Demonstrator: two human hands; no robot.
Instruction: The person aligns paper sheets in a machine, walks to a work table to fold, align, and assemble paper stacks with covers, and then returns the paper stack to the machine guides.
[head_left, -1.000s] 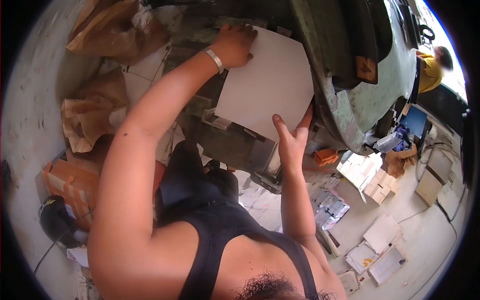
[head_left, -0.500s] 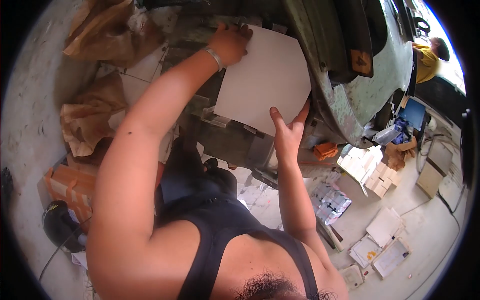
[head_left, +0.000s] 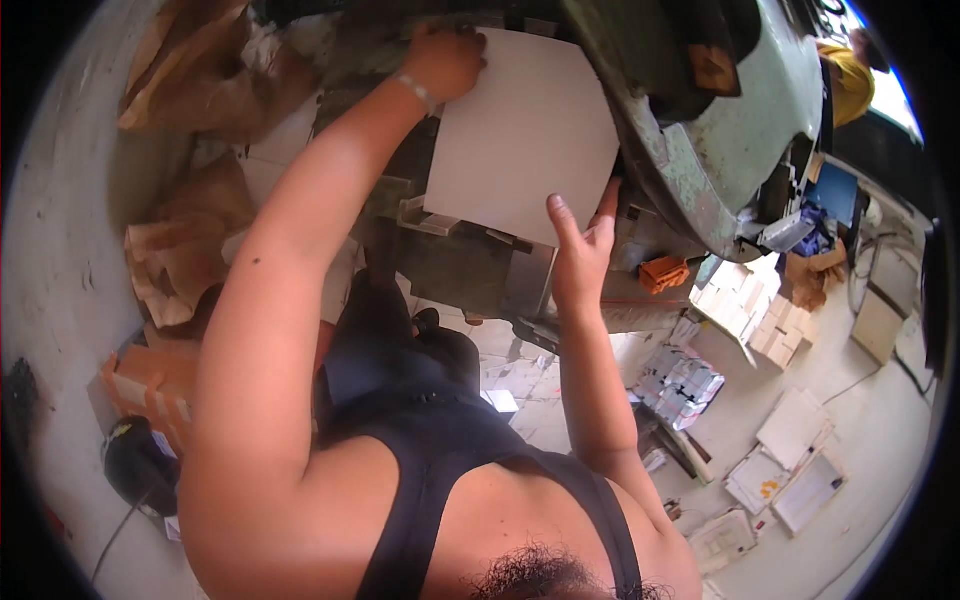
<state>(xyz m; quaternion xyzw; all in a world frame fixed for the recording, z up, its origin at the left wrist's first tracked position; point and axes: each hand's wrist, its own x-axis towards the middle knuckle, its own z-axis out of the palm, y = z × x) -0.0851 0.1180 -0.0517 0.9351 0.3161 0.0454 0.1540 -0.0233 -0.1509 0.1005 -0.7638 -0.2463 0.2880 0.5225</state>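
White paper [head_left: 525, 130], one large sheet or a stack, lies flat on the dark metal bed of a green machine [head_left: 745, 110]. My left hand [head_left: 445, 62] is at its far left corner, the fingers bent over the edge. At the near right corner is my right hand [head_left: 583, 255], its thumb stretched over the sheet and its fingers apart from the thumb along the right side. The undersides of the fingers are hidden. A metal bracket [head_left: 428, 217] sticks out beside the paper's near left corner.
Crumpled brown paper [head_left: 190, 220] lies to the left, above an orange-taped carton [head_left: 150, 385]. An orange cloth [head_left: 664, 274] rests on the machine's ledge. Stacked pale blocks [head_left: 738, 300], a wrapped bundle [head_left: 680, 388] and trays [head_left: 808, 492] are at right. A person in yellow [head_left: 848, 85] is beyond.
The view has tilted slightly, so the paper and both hands appear a little higher and the floor items have shifted. Both hands keep nearly the same places on the paper.
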